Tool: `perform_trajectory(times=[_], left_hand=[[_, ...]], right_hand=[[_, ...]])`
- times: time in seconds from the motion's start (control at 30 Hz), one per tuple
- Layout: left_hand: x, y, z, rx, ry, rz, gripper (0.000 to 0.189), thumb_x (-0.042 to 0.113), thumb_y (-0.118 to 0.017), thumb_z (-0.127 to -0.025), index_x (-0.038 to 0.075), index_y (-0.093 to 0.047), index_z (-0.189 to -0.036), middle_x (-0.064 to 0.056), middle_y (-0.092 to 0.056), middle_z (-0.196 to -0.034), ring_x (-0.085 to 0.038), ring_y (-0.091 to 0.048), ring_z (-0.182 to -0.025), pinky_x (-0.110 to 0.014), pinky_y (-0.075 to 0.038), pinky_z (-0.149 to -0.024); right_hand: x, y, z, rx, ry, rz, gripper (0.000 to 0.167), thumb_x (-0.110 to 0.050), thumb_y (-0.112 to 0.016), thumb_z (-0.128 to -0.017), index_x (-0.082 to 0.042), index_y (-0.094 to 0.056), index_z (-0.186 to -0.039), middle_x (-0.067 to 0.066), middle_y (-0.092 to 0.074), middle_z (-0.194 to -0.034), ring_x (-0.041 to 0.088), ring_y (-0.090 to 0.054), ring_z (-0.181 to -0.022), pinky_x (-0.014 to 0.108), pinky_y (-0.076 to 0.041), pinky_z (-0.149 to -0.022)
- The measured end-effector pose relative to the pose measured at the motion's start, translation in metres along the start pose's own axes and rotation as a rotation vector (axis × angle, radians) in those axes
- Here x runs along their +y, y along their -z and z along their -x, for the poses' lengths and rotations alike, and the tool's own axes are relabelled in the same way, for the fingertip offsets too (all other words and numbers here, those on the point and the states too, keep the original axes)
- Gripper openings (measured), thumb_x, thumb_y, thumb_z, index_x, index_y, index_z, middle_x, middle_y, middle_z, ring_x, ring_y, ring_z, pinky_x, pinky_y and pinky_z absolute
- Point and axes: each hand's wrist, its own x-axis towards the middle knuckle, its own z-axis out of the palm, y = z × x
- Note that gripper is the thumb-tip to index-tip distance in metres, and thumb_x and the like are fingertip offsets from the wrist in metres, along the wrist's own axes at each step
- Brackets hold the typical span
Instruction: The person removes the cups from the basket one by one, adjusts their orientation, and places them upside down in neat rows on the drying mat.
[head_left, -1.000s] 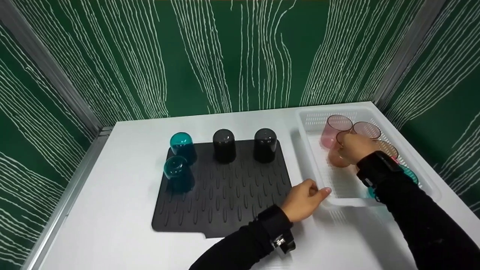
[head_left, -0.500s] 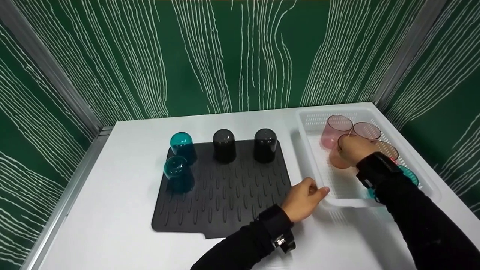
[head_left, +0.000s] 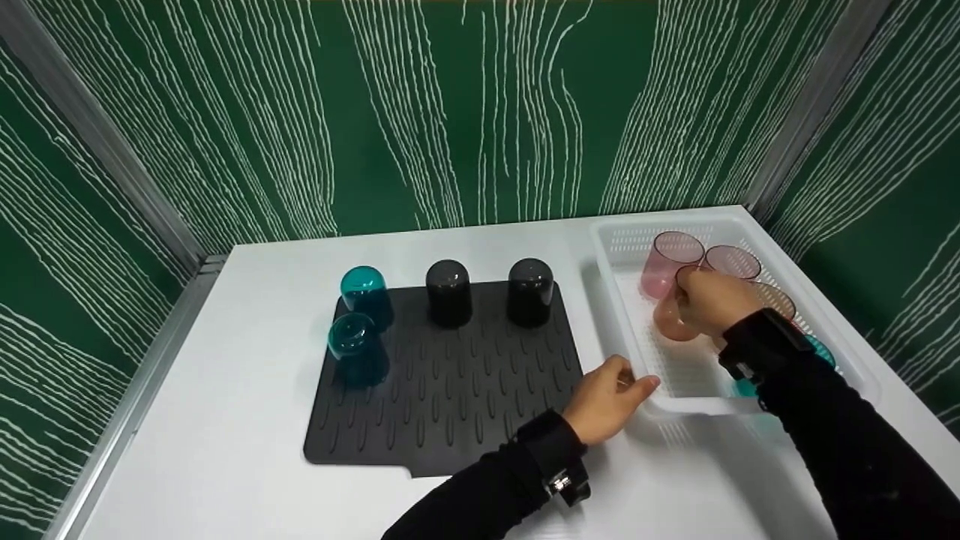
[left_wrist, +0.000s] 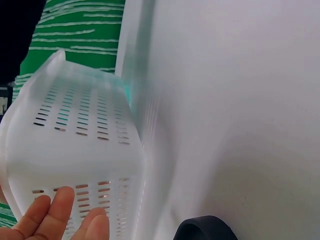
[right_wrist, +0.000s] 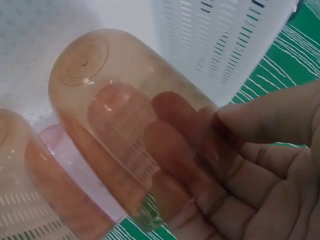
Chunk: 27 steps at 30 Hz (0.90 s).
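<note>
My right hand (head_left: pixel 716 300) pinches the rim of a see-through amber cup (head_left: pixel 673 321) inside the white plastic basket (head_left: pixel 619 315). In the right wrist view, the fingers show through the wall of the amber cup (right_wrist: pixel 85 75), with the thumb on its other side. Whether its base touches the basket floor, I cannot tell. At the near left corner of the basket, my left hand (head_left: pixel 604 401) holds the rim, its thumb lying over the top. The left wrist view has the fingers (left_wrist: pixel 60 207) against the slotted outer wall.
Also in the basket stand a pink cup (head_left: pixel 660 274), a second pinkish cup (head_left: pixel 731 261), another amber cup (head_left: pixel 780 300) and teal cups (head_left: pixel 819 351). Left of it lies a dark ridged mat (head_left: pixel 465 405) bearing upside-down teal cups (head_left: pixel 363 289) and dark grey cups (head_left: pixel 448 292). Green walls enclose the table.
The right hand and the amber cup have shifted very slightly nearer within the basket. My left hand stays at the basket corner, and the cups on the mat have not moved.
</note>
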Motion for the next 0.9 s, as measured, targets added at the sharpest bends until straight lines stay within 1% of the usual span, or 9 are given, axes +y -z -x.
perform_trajectory(times=[0.1, 0.23, 0.33, 0.43, 0.57, 0.63, 0.73, 0.8, 0.9], left_hand=[[0.0, -0.001, 0.0, 0.001, 0.003, 0.007, 0.028, 0.037, -0.062, -0.095, 0.014, -0.051, -0.086, 0.002, -0.065, -0.094, -0.007, -0.064, -0.096, -0.018, -0.048, -0.082], [0.0, -0.002, 0.0, -0.002, 0.001, 0.028, 0.026, 0.036, -0.062, -0.096, 0.013, -0.051, -0.09, 0.002, -0.064, -0.095, -0.007, -0.063, -0.095, -0.017, -0.048, -0.081], [-0.001, -0.002, 0.0, -0.002, -0.001, 0.046, 0.025, 0.034, -0.062, -0.096, 0.012, -0.052, -0.093, 0.002, -0.063, -0.096, -0.006, -0.063, -0.093, -0.016, -0.047, -0.08], [-0.003, -0.003, 0.001, -0.008, -0.009, 0.068, 0.024, 0.033, -0.06, -0.097, 0.011, -0.052, -0.094, 0.0, -0.064, -0.097, -0.007, -0.063, -0.092, -0.017, -0.047, -0.079], [-0.005, -0.003, 0.002, -0.026, -0.014, 0.113, 0.022, 0.032, -0.058, -0.099, 0.01, -0.052, -0.097, -0.004, -0.066, -0.098, -0.009, -0.063, -0.094, -0.018, -0.047, -0.08], [-0.006, -0.003, 0.002, -0.034, 0.001, 0.149, 0.023, 0.032, -0.058, -0.099, 0.01, -0.053, -0.101, -0.005, -0.066, -0.101, -0.011, -0.063, -0.097, -0.019, -0.047, -0.081], [-0.006, -0.001, 0.003, -0.026, 0.049, 0.22, 0.028, 0.033, -0.058, -0.098, 0.009, -0.053, -0.112, -0.007, -0.065, -0.107, -0.015, -0.063, -0.101, -0.022, -0.049, -0.081], [-0.006, 0.001, 0.002, 0.003, 0.091, 0.271, 0.036, 0.036, -0.058, -0.097, 0.009, -0.051, -0.12, -0.008, -0.063, -0.111, -0.018, -0.063, -0.103, -0.024, -0.049, -0.081], [-0.003, 0.006, 0.001, 0.071, 0.133, 0.334, 0.047, 0.041, -0.058, -0.096, 0.009, -0.047, -0.128, -0.01, -0.062, -0.115, -0.019, -0.063, -0.103, -0.027, -0.05, -0.082]], right_hand=[[-0.005, 0.005, 0.003, 0.003, -0.008, 0.014, 0.012, -0.008, -0.05, -0.086, -0.008, -0.054, -0.075, 0.009, -0.055, -0.066, 0.026, -0.049, -0.058, 0.042, -0.04, -0.052], [-0.014, 0.011, 0.008, 0.062, 0.012, 0.022, 0.017, -0.013, -0.044, -0.094, -0.006, -0.057, -0.084, 0.013, -0.06, -0.069, 0.029, -0.054, -0.058, 0.048, -0.043, -0.052], [-0.023, 0.014, 0.013, 0.144, 0.042, 0.018, 0.015, -0.014, -0.046, -0.096, -0.005, -0.057, -0.09, 0.012, -0.06, -0.066, 0.03, -0.056, -0.055, 0.047, -0.041, -0.05], [-0.032, 0.014, 0.017, 0.246, 0.081, 0.026, 0.009, -0.013, -0.051, -0.093, -0.006, -0.053, -0.087, 0.009, -0.053, -0.057, 0.028, -0.051, -0.048, 0.044, -0.036, -0.044], [-0.044, 0.016, 0.024, 0.377, 0.126, 0.05, 0.009, -0.012, -0.056, -0.089, -0.008, -0.05, -0.083, 0.005, -0.046, -0.05, 0.028, -0.048, -0.044, 0.043, -0.032, -0.04], [-0.05, 0.016, 0.027, 0.426, 0.145, 0.05, 0.007, -0.011, -0.058, -0.088, -0.008, -0.053, -0.083, 0.005, -0.047, -0.05, 0.028, -0.048, -0.043, 0.044, -0.032, -0.039], [-0.058, 0.019, 0.032, 0.475, 0.167, 0.025, 0.003, -0.01, -0.058, -0.087, -0.009, -0.059, -0.084, 0.004, -0.052, -0.054, 0.024, -0.048, -0.044, 0.041, -0.032, -0.039], [-0.064, 0.021, 0.037, 0.491, 0.182, -0.009, 0.004, -0.009, -0.058, -0.087, -0.01, -0.061, -0.085, 0.002, -0.054, -0.057, 0.02, -0.047, -0.046, 0.037, -0.032, -0.04], [-0.073, 0.023, 0.044, 0.512, 0.209, -0.06, 0.004, -0.008, -0.06, -0.087, -0.01, -0.062, -0.084, 0.001, -0.056, -0.061, 0.016, -0.046, -0.048, 0.034, -0.032, -0.042]])
